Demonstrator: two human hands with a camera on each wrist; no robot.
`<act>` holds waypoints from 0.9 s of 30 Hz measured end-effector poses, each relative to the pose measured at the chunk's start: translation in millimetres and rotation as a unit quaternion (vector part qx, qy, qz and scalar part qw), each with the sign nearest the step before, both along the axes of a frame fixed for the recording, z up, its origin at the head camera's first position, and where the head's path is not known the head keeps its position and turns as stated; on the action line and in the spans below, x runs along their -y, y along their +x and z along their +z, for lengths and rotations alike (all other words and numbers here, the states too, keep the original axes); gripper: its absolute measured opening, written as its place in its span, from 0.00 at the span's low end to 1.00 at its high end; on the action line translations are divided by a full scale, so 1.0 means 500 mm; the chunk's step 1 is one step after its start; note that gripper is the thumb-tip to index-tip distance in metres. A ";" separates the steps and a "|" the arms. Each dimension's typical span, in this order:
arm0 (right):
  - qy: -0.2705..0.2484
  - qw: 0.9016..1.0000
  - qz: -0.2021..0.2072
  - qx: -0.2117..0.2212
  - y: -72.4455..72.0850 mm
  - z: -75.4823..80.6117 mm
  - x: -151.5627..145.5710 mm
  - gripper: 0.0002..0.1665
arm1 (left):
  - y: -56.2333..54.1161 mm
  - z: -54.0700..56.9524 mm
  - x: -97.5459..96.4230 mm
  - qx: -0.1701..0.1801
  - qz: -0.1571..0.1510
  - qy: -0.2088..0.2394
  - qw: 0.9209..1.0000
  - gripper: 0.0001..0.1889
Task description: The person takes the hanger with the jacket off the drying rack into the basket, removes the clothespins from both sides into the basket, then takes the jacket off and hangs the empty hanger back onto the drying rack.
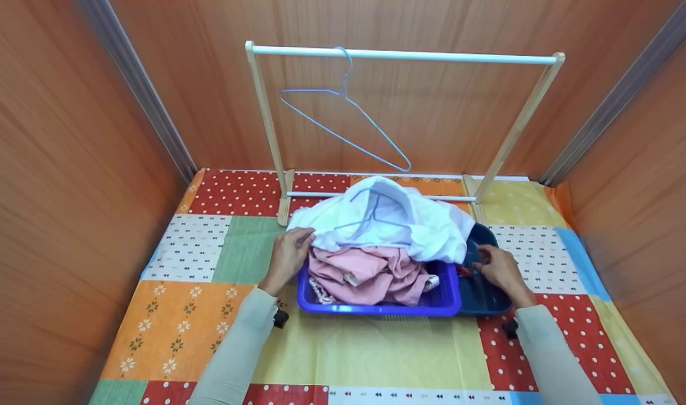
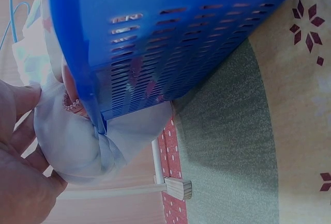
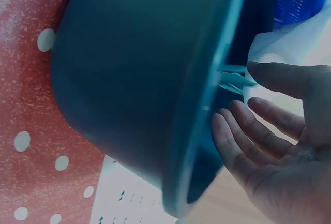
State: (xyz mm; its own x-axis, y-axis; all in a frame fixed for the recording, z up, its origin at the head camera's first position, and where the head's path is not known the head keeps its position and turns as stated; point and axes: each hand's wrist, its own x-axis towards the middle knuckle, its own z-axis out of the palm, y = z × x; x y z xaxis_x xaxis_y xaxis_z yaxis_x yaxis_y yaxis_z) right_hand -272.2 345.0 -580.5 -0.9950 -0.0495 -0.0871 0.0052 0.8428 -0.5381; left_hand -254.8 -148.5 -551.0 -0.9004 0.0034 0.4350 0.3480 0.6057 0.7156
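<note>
Two clothes hangers (image 1: 343, 91) (image 1: 374, 214), one clothes rack (image 1: 461, 56), one purple-blue plastic basket (image 1: 377, 309), one dark teal tub (image 1: 495, 304), one white garment (image 1: 444, 225), one patchwork cloth (image 1: 242, 247), two hands (image 1: 287, 253) (image 1: 500, 270), and apparently one pink garment (image 1: 365, 275), though its folds might hide another

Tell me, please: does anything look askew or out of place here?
Yes, mildly. The hanger on the rail hangs askew, one corner well below the other. The white garment sprawls over the basket's rim, not fully inside. I see no damage.
</note>
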 end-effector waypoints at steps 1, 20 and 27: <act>-0.001 1.000 0.000 -0.003 0.001 0.003 -0.001 0.28 | 0.000 0.000 0.000 0.000 0.000 0.000 1.000 0.09; -0.015 0.996 0.000 -0.088 0.023 0.104 0.032 0.24 | 0.001 -0.001 0.001 -0.005 0.001 -0.003 1.000 0.09; -0.026 0.992 0.013 -0.122 0.029 0.134 0.051 0.22 | 0.000 -0.004 0.003 -0.008 -0.003 -0.009 1.000 0.09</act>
State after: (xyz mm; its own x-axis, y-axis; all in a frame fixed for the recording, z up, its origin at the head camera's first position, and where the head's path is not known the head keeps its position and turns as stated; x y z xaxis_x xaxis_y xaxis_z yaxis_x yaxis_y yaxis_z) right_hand -257.6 319.3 -513.7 -0.9843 -0.0734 0.1603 -0.1522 0.8124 -0.5629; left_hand -254.9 -149.9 -553.0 -0.8935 0.0165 0.4487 0.3625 0.6163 0.6991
